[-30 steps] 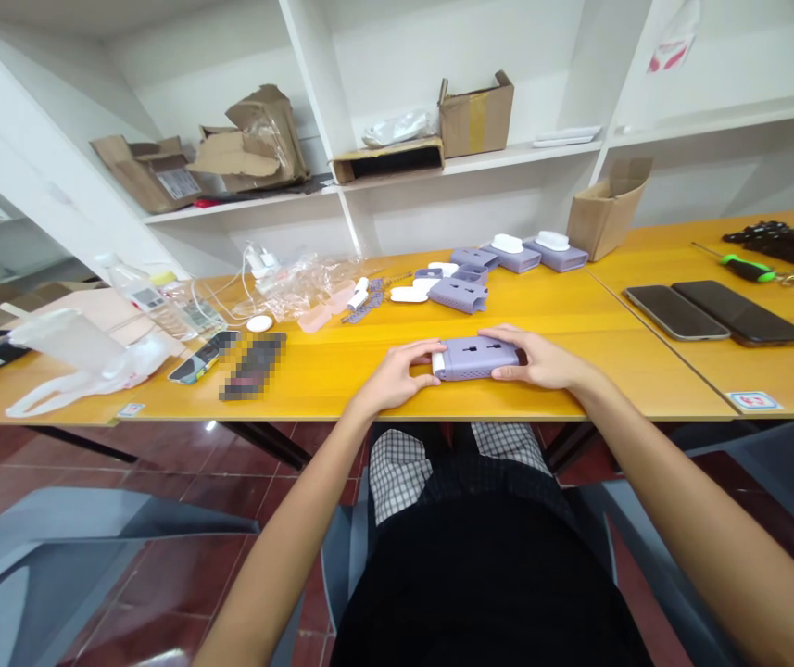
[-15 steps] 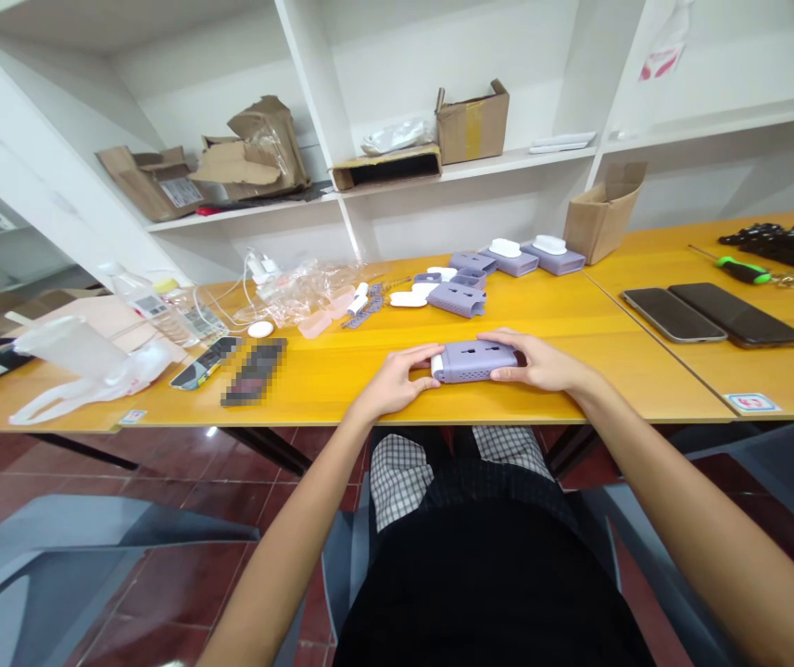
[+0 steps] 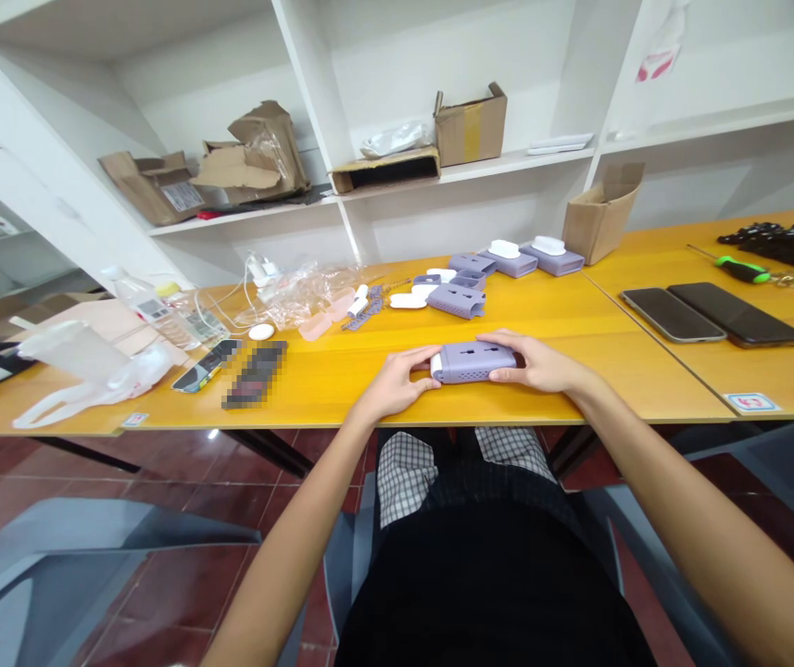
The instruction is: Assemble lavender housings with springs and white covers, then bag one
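Observation:
A purple slotted case (image 3: 472, 359) with a white piece showing at its left end lies on the yellow table (image 3: 341, 366) near the front edge. My left hand (image 3: 397, 380) grips its left end, thumb and fingers curled around the white piece. My right hand (image 3: 539, 363) holds the right end, fingers wrapped over the top and side. Further back lie more purple cases (image 3: 458, 298) and white inserts (image 3: 408, 299), and two purple cases with white parts on top (image 3: 534, 257).
Two phones (image 3: 712, 315) and a green-handled screwdriver (image 3: 740, 269) lie on the right table. A cardboard box (image 3: 601, 213) stands at the back. Plastic bags (image 3: 303, 283), chargers, a bottle and phones (image 3: 233, 368) clutter the left. Shelves behind hold torn boxes.
Both hands stay on the purple case; my left fingers have closed slightly tighter on its white end. The view has shifted a little.

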`<state>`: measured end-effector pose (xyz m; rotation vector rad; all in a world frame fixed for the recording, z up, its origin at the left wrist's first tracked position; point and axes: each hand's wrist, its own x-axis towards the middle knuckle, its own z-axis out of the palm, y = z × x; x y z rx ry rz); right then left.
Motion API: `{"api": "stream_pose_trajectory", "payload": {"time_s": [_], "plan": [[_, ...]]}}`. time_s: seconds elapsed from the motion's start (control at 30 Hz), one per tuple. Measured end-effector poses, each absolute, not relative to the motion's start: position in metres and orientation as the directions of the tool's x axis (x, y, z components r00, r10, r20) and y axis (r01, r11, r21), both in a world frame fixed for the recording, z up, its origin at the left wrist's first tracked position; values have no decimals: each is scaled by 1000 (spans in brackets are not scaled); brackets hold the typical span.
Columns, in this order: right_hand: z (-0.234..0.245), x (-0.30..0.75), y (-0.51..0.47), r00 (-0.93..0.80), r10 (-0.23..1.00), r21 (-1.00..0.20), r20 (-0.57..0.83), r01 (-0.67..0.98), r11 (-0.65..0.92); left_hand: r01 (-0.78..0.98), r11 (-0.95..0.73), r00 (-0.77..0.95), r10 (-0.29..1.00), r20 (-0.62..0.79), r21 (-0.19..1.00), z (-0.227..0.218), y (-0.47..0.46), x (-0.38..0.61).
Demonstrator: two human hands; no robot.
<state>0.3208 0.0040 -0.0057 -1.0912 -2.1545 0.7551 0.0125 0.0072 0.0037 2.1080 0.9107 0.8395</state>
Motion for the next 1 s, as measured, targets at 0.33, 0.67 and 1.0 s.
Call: {"api": "stream_pose_trajectory", "payload": {"time_s": [0.33, 0.67, 1.0], "plan": [[-8, 321, 5, -484, 829, -699, 278, 490, 521, 354, -510, 522, 803, 286, 784, 0, 9, 14], [-7, 319, 4, -476, 835, -692, 278, 504, 517, 362, -474, 484, 831, 273, 802, -4, 9, 16], [-12, 318, 5, -473, 825, -684, 309, 492, 538, 386, -504, 477, 826, 301, 773, -3, 10, 16]]}}
